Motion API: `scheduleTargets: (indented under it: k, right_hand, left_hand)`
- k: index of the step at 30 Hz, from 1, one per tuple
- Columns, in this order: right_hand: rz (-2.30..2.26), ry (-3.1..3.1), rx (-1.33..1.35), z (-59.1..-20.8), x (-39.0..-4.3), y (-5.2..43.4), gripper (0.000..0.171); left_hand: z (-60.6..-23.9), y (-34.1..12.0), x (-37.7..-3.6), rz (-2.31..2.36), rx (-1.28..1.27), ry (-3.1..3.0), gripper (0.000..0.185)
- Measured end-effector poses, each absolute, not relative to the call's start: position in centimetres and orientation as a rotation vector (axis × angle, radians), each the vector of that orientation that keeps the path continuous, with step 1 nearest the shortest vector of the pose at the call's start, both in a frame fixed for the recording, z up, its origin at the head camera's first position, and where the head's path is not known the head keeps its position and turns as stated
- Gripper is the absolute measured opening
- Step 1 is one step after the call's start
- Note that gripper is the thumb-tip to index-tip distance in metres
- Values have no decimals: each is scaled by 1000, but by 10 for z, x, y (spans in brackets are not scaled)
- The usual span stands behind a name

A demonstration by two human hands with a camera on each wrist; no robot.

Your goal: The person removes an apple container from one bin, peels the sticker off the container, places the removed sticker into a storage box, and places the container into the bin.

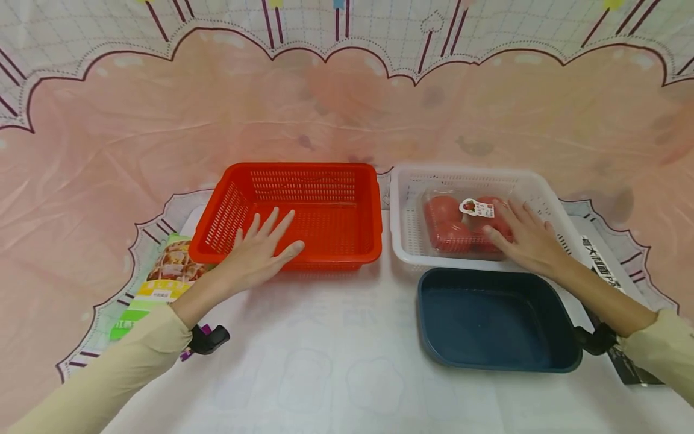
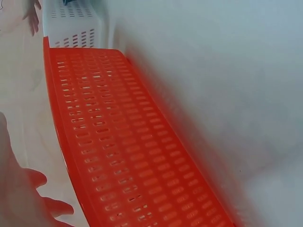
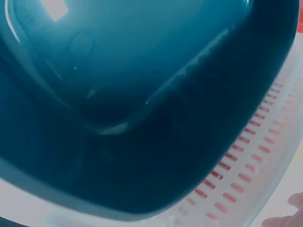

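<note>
My left hand (image 1: 260,253) is spread over the near left part of a red plastic basket (image 1: 325,262), fingers straight and holding nothing. In the left wrist view, its fingers show beside the basket's perforated wall (image 2: 118,142). My right hand (image 1: 528,238) reaches over the right side of a white perforated basket (image 1: 403,241), fingers extended. Inside lies a clear plastic pack of tomatoes (image 1: 450,226) with a white label. The fingertips overlap the pack's right side; whether they touch it, I cannot tell. A dark blue tray (image 1: 499,319) stands below the right forearm.
A green and yellow food bag (image 1: 154,286) lies left of the red basket, partly behind the left arm. At the right, a black and white package (image 1: 602,265) is partly covered by the right arm. A patterned cloth (image 1: 347,120) spreads beyond the baskets.
</note>
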State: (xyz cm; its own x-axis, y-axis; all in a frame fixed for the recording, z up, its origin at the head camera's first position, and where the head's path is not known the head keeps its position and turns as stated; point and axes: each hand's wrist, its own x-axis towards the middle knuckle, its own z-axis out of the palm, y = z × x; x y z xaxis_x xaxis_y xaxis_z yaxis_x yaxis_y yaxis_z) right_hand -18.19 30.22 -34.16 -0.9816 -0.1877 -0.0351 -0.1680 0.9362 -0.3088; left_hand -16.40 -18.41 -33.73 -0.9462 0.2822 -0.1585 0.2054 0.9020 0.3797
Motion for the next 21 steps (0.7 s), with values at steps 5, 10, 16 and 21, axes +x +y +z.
scheduleTargets:
  k: [5,10,16,21]
  right_hand:
    - [-519,2992,-284,-341,-187,312,78]
    - [-536,2998,-283,-341,-189,319,77]
    - [-576,3008,-317,-342,-191,324,74]
    - [-646,2990,-330,-342,-192,329,72]
  left_hand:
    - [-338,-177,-165,601,401,2867,81]
    - [-339,-167,-164,689,443,2857,79]
    - [-336,-155,-159,790,475,2813,80]
    - [-333,-144,-155,883,480,2773,80]
